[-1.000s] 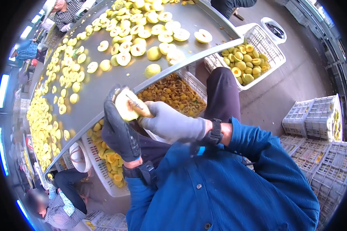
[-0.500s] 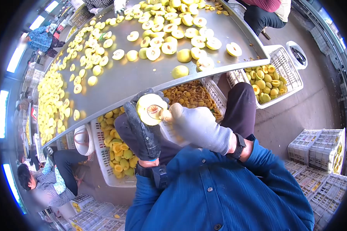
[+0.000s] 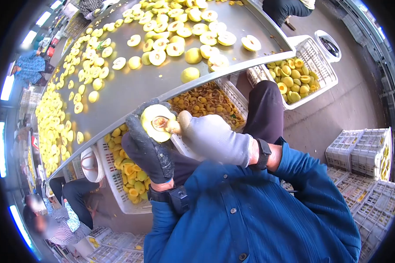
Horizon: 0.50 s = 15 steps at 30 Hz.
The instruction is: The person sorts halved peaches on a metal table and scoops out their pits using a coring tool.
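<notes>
My left hand (image 3: 151,147), in a dark, worn rubber glove, is closed around a halved yellow peach (image 3: 150,117). Its cut face is turned up, showing the reddish-brown pit hollow. My right hand (image 3: 215,136), in a pale grey knit glove with stained fingertips, grips a small brown-handled tool (image 3: 174,127). The tool's end is at the hollow, and the right fingers hide most of it. Both hands are above my lap, just off the near edge of the metal table (image 3: 127,94). Many peach halves (image 3: 157,57) lie cut side up on it.
Below the table edge stand a crate of brown pits and scraps (image 3: 206,103) and a crate of peach halves (image 3: 134,182). Another filled crate (image 3: 318,65) and a white bucket (image 3: 333,55) are to the right. Stacked crates (image 3: 360,151) stand lower right. A seated person (image 3: 72,219) is at left.
The view has shifted, so the table, crates and hands appear farther left. Both hands keep their grips on the peach half and the tool, with little change between them.
</notes>
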Each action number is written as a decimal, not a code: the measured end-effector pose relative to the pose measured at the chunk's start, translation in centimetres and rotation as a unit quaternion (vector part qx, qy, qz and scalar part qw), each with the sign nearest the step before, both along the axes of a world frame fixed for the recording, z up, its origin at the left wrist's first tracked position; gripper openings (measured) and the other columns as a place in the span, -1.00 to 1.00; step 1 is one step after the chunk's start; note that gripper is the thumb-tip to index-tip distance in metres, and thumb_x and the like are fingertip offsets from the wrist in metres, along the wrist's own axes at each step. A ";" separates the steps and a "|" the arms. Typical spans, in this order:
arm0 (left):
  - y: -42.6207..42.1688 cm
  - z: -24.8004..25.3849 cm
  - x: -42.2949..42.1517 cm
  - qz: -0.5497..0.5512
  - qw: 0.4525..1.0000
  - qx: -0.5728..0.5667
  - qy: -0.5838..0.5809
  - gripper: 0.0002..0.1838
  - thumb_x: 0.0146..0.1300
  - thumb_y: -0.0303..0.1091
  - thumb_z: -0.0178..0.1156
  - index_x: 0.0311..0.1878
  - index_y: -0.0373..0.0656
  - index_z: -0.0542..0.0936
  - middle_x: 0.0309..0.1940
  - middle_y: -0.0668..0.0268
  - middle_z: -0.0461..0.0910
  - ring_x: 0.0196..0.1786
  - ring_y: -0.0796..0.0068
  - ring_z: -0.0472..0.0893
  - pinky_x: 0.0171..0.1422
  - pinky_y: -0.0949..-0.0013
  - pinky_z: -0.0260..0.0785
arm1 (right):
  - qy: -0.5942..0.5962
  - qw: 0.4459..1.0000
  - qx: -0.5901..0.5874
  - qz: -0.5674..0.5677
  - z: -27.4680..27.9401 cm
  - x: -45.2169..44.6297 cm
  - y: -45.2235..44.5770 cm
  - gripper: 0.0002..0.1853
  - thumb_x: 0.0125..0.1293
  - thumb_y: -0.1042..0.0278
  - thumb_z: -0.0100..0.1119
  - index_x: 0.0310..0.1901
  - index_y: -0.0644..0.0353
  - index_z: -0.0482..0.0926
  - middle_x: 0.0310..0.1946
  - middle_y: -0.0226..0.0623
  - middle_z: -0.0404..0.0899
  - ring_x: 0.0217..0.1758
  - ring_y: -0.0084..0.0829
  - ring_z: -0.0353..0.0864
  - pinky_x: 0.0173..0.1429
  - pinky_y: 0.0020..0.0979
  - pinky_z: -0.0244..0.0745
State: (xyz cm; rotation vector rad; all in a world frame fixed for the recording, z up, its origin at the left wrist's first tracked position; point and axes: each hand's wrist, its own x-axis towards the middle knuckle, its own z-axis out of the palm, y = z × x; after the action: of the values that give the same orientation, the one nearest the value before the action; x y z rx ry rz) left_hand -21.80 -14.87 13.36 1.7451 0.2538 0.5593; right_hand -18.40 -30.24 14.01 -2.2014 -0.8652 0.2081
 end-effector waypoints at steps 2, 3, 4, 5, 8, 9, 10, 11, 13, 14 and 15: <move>-0.2 -0.3 0.0 0.004 1.000 0.006 -0.004 -0.38 0.57 0.08 -0.25 0.13 -0.37 0.50 -0.03 0.09 0.59 0.03 0.27 0.59 0.23 0.22 0.42 | -0.012 1.000 0.019 -0.005 -0.8 0.1 0.0 -0.81 0.36 0.38 0.03 -0.15 0.34 0.38 -0.53 0.01 0.61 -0.43 0.02 0.69 -0.42 -0.08 0.57; 0.0 -0.5 -0.1 0.019 0.999 0.048 0.002 -0.38 0.58 0.07 -0.25 0.13 -0.37 0.50 -0.03 0.08 0.60 0.02 0.26 0.60 0.23 0.22 0.43 | 0.010 1.000 0.003 0.014 -0.4 0.4 -0.3 -0.81 0.36 0.37 0.03 -0.15 0.34 0.38 -0.52 0.01 0.61 -0.41 0.01 0.70 -0.40 -0.08 0.58; 0.2 -0.8 -0.1 0.035 0.995 0.090 0.008 -0.39 0.58 0.07 -0.24 0.12 -0.38 0.50 -0.04 0.08 0.60 0.02 0.26 0.60 0.22 0.22 0.43 | 0.028 0.999 -0.011 0.021 0.1 0.6 -0.6 -0.81 0.36 0.38 0.03 -0.15 0.34 0.38 -0.52 0.02 0.61 -0.41 0.01 0.69 -0.40 -0.08 0.58; 0.7 -1.7 -0.4 0.063 0.983 0.171 0.021 -0.39 0.58 0.06 -0.24 0.11 -0.38 0.51 -0.04 0.07 0.60 0.01 0.26 0.61 0.22 0.22 0.44 | 0.046 0.998 -0.025 0.028 0.6 0.7 -0.8 -0.81 0.36 0.38 0.03 -0.15 0.35 0.38 -0.52 0.02 0.61 -0.42 0.01 0.69 -0.40 -0.08 0.57; 1.1 -2.9 -0.7 0.113 0.950 0.290 0.031 -0.41 0.56 0.06 -0.19 0.07 -0.38 0.54 -0.07 0.08 0.62 -0.05 0.27 0.63 0.14 0.23 0.50 | 0.067 0.997 -0.020 0.036 0.5 1.0 -1.3 -0.78 0.39 0.25 0.07 -0.18 0.24 0.36 -0.58 -0.04 0.57 -0.46 -0.03 0.69 -0.42 -0.11 0.56; 0.3 -1.5 -0.4 0.091 0.979 0.178 0.036 -0.41 0.56 0.06 -0.18 0.06 -0.37 0.54 -0.07 0.10 0.62 -0.07 0.28 0.64 0.12 0.23 0.50 | 0.057 0.998 -0.013 0.035 -0.5 1.0 -1.0 -0.79 0.40 0.26 0.05 -0.17 0.23 0.37 -0.56 -0.03 0.58 -0.43 -0.02 0.69 -0.40 -0.11 0.56; 0.4 -1.5 -0.2 0.073 0.983 0.168 0.030 -0.42 0.55 0.06 -0.15 0.06 -0.37 0.54 -0.07 0.12 0.63 -0.08 0.29 0.64 0.11 0.24 0.51 | 0.044 0.998 -0.005 0.037 -1.2 1.1 -0.9 -0.80 0.41 0.26 0.03 -0.15 0.23 0.38 -0.53 -0.02 0.59 -0.40 -0.01 0.70 -0.38 -0.12 0.57; 0.6 -1.5 0.0 0.054 0.986 0.158 0.024 -0.43 0.55 0.05 -0.13 0.06 -0.37 0.54 -0.07 0.14 0.63 -0.09 0.30 0.64 0.10 0.26 0.51 | 0.059 0.998 -0.003 0.036 -1.7 1.0 -0.9 -0.81 0.42 0.27 0.00 -0.11 0.21 0.41 -0.47 0.00 0.61 -0.33 -0.01 0.70 -0.33 -0.12 0.58; 1.1 -1.4 0.1 0.012 0.971 0.239 0.030 -0.44 0.55 0.05 -0.11 0.07 -0.37 0.53 -0.06 0.16 0.63 -0.08 0.32 0.64 0.10 0.28 0.51 | 0.069 0.997 -0.027 0.023 -1.3 1.1 -1.1 -0.82 0.38 0.27 0.04 -0.12 0.19 0.43 -0.47 0.00 0.61 -0.34 0.01 0.69 -0.34 -0.10 0.55; 1.6 -1.2 0.0 -0.020 0.952 0.302 0.034 -0.46 0.54 0.03 -0.08 0.08 -0.36 0.52 -0.05 0.16 0.63 -0.06 0.33 0.64 0.12 0.29 0.51 | 0.075 0.996 -0.039 0.018 -1.0 1.1 -1.2 -0.82 0.37 0.27 0.06 -0.13 0.19 0.43 -0.46 0.00 0.61 -0.34 0.02 0.68 -0.34 -0.09 0.54; 2.2 -1.0 -0.1 -0.052 0.930 0.363 0.032 -0.48 0.53 0.00 -0.06 0.10 -0.35 0.51 -0.03 0.16 0.62 -0.04 0.34 0.64 0.14 0.30 0.50 | 0.086 0.995 -0.035 0.046 -0.7 1.3 -1.4 -0.82 0.32 0.30 0.09 -0.15 0.22 0.45 -0.47 0.02 0.61 -0.34 0.04 0.68 -0.32 -0.08 0.54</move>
State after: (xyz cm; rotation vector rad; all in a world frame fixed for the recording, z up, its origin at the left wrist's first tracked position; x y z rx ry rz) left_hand -21.86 -12.69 12.32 2.4797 -0.0145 0.5564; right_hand -17.10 -31.67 13.31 -2.1730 -0.8742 0.4712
